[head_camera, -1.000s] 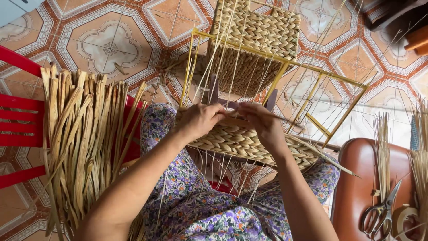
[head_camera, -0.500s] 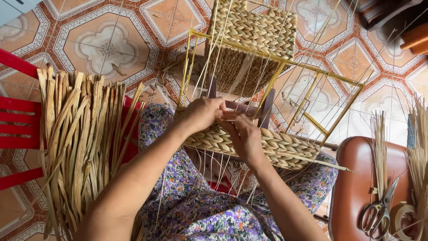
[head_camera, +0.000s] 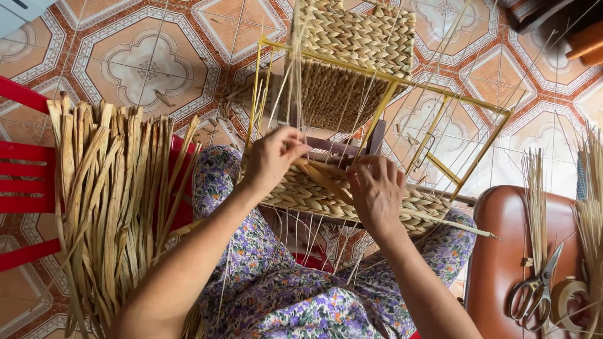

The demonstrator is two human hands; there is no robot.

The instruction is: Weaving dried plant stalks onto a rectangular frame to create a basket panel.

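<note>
L hand (head_camera: 274,157) pinches a straw strand (head_camera: 317,171) at the woven band (head_camera: 314,196). R hand (head_camera: 375,191) presses flat on band, fingers closed over it. Scissors (head_camera: 531,290) on stool (head_camera: 502,251).

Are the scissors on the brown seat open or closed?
Closed, as far as visible: the scissors lie flat on the brown seat, blades together in one line and the two handle loops side by side.

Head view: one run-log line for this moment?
left hand: pinching straw strand | right hand: pressing woven band | yellow frame on lap | scissors right
</note>
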